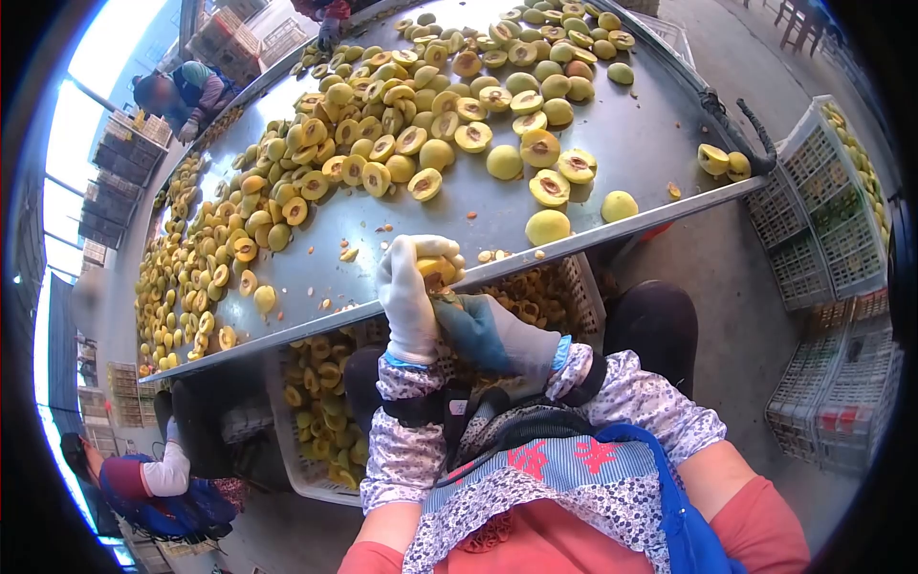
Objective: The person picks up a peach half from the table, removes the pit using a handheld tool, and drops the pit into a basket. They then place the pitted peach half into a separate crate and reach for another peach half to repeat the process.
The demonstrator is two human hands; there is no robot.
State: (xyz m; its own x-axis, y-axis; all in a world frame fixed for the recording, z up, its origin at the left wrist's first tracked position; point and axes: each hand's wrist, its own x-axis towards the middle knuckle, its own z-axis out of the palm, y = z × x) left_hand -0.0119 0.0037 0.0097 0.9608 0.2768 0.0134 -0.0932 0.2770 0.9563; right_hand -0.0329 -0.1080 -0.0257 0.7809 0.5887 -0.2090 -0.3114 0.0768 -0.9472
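My left hand point(413, 292), in a white glove, is closed around a yellow peach point(438, 272) just above the table's near edge. Its cut, brownish side shows between the fingers. My right hand point(492, 335), in a blue-grey glove, is closed right below and against the fruit. Whatever it grips is hidden by the fingers. Beyond both hands, a heap of halved yellow peaches point(392, 120) covers much of the metal table point(330, 258). Many halves lie cut side up, some with brown stones in them. Loose kernels lie near the table's edge.
Under the table edge stand a crate point(287, 421) of fruit halves and another crate point(585, 297). Stacked crates point(827, 201) rise at the right. Co-workers sit at the far left point(196, 91), near left point(163, 483) and far side point(330, 19). A dark hose-like strip point(755, 134) hangs at the table's corner.
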